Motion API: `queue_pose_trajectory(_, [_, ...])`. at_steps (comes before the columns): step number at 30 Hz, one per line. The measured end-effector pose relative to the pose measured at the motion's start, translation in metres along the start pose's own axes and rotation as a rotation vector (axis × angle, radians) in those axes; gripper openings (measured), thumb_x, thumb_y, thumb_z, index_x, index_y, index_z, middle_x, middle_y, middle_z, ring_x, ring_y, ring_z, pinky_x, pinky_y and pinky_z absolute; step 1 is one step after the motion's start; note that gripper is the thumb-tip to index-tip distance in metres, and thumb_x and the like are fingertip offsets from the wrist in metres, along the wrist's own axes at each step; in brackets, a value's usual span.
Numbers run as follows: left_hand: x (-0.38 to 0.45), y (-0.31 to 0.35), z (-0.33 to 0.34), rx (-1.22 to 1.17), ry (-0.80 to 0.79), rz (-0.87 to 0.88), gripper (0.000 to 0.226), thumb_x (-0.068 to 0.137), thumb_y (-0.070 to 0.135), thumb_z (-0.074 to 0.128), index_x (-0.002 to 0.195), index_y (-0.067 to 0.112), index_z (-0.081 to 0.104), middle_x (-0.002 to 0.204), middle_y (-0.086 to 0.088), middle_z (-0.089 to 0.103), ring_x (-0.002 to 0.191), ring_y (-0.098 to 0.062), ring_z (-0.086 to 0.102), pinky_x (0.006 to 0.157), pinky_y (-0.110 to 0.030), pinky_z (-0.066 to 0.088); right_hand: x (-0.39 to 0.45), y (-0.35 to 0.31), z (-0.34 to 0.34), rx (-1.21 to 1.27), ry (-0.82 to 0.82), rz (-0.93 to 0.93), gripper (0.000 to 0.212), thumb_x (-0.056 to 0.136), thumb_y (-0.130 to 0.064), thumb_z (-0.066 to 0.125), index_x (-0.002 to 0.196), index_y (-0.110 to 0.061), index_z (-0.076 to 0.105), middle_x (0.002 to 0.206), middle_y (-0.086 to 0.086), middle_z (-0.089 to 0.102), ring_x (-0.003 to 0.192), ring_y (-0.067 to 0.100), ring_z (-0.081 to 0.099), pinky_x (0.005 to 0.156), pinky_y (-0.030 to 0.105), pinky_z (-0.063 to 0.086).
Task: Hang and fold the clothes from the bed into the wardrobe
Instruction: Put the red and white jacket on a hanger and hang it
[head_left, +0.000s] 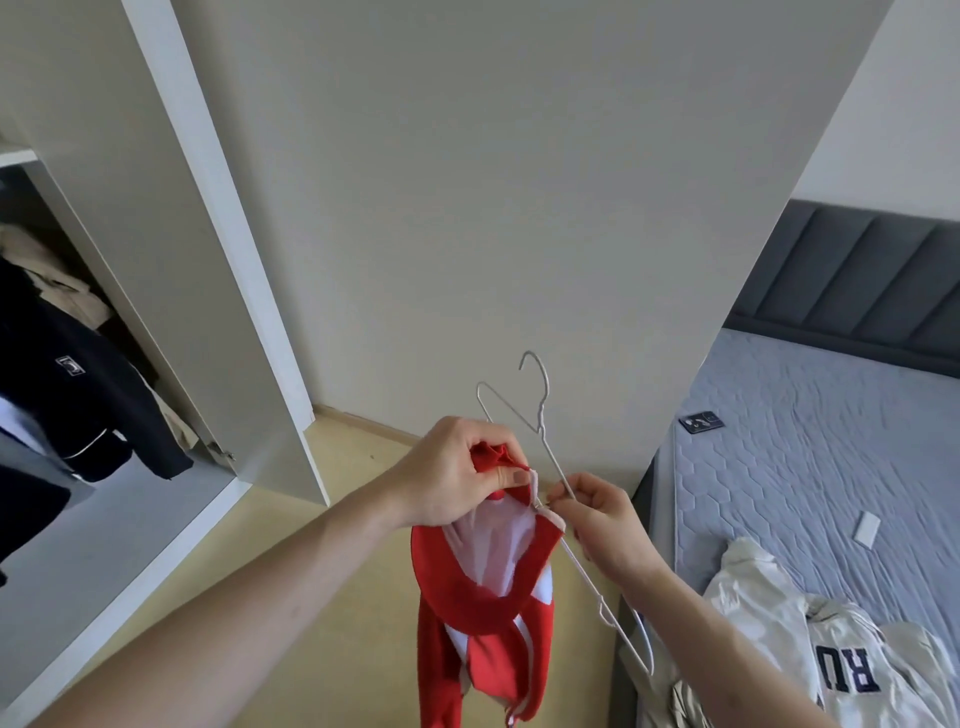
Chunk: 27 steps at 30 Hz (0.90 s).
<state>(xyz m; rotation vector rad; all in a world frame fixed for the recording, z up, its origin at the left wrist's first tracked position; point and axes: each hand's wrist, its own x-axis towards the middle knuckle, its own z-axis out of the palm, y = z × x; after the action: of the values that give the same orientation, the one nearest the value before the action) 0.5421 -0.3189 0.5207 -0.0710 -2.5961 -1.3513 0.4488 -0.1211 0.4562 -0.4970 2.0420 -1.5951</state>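
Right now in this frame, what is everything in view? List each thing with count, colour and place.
red garment: one, red with white lining, hanging from the left hand at centre.
wire hanger: one, white, held slantwise at centre, one arm at the garment's collar.
wardrobe: one, white, left, door open.
dark jacket: one, navy, hanging inside the wardrobe.
bed: one, pale blue mattress, grey headboard, right.
cream jacket: one, cream with dark letters, on the bed's near corner.
phone: one, dark, on the mattress.
white card: one, on the mattress.
left hand: grips the garment's collar.
right hand: pinches the hanger.
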Motion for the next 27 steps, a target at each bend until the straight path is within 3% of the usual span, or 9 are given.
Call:
queue_pose_trajectory(4, [0.005,0.005,-0.014,-0.107,0.025,0.013,0.008,0.087,0.020,0.080,0.087,0.027,0.076,0.078,0.011,0.074,0.075,-0.008,0.072,0.066,-0.013,0.051,0.003,0.029,-0.005,-0.223,0.088,0.161,0.016,0.086,-0.010,0.061,0.079,-0.017,0.073,0.063,-0.012,0.070,0.052,0.000,0.050,0.060,0.023,0.040])
queue_pose_trajectory(9, [0.015,0.016,-0.024,-0.090,-0.021,0.055,0.004,0.087,0.029,0.080,0.088,0.032,0.077,0.083,0.010,0.075,0.079,-0.010,0.070,0.074,-0.022,0.053,0.000,0.037,-0.015,-0.359,0.074,0.205,0.015,0.086,-0.012,0.058,0.089,-0.021,0.070,0.073,-0.011,0.077,0.045,-0.003,0.047,0.053,0.019,0.036])
queue_pose_trajectory(11, [0.021,0.021,-0.026,-0.069,-0.053,0.068,0.005,0.087,0.027,0.080,0.089,0.031,0.078,0.085,0.011,0.076,0.080,-0.010,0.071,0.075,-0.021,0.053,-0.003,0.030,-0.016,-0.293,0.078,0.160,0.015,0.082,-0.017,0.066,0.095,-0.023,0.070,0.070,-0.012,0.072,0.052,0.001,0.050,0.057,0.023,0.042])
queue_pose_trajectory(14, [0.032,0.030,-0.026,-0.032,-0.119,0.076,0.007,0.087,0.025,0.081,0.093,0.024,0.080,0.088,0.000,0.077,0.083,-0.029,0.069,0.078,-0.040,0.055,-0.009,0.006,-0.013,-0.078,0.021,0.019,0.043,0.063,-0.024,0.079,0.105,-0.027,0.069,0.071,-0.007,0.053,0.062,0.010,0.049,0.060,0.020,0.044])
queue_pose_trajectory(17, [0.042,0.037,-0.023,-0.048,-0.159,0.086,0.010,0.087,0.020,0.081,0.096,0.016,0.080,0.088,-0.006,0.077,0.081,-0.032,0.069,0.076,-0.040,0.057,-0.010,-0.021,-0.005,0.024,-0.113,-0.093,0.051,0.061,-0.025,0.084,0.110,-0.027,0.069,0.090,0.004,0.068,0.079,0.020,0.064,0.076,0.034,0.054])
queue_pose_trajectory(19, [0.048,0.039,-0.023,-0.076,-0.162,0.079,0.008,0.086,0.019,0.081,0.094,0.017,0.080,0.086,-0.002,0.078,0.077,-0.018,0.070,0.074,-0.029,0.057,-0.008,-0.033,0.000,0.011,-0.121,-0.141,0.044,0.069,-0.032,0.083,0.112,-0.028,0.072,0.102,0.000,0.076,0.089,0.018,0.072,0.077,0.033,0.059])
queue_pose_trajectory(22, [0.055,0.034,-0.025,-0.027,-0.117,0.111,0.007,0.083,0.021,0.084,0.089,0.023,0.080,0.080,0.010,0.076,0.072,-0.003,0.067,0.071,-0.018,0.051,-0.003,-0.043,0.004,-0.009,-0.037,-0.138,0.012,0.090,-0.038,0.071,0.098,-0.031,0.077,0.071,-0.016,0.070,0.057,0.000,0.060,0.054,0.012,0.045])
queue_pose_trajectory(24, [0.056,0.024,-0.028,0.003,-0.010,0.112,0.011,0.080,0.025,0.087,0.087,0.024,0.079,0.078,0.012,0.074,0.070,-0.001,0.065,0.070,-0.018,0.050,0.001,-0.042,0.005,0.033,-0.009,-0.076,0.022,0.098,-0.034,0.063,0.081,-0.023,0.073,0.054,-0.012,0.050,0.043,0.004,0.037,0.043,0.015,0.032])
queue_pose_trajectory(27, [0.052,-0.002,-0.036,-0.054,0.126,0.059,0.025,0.074,0.024,0.091,0.094,0.021,0.076,0.083,0.010,0.076,0.078,-0.005,0.071,0.077,-0.020,0.054,0.003,-0.042,0.011,0.089,0.013,-0.038,0.036,0.099,-0.037,0.057,0.065,-0.025,0.051,0.053,-0.003,0.033,0.045,0.013,0.024,0.045,0.024,0.025])
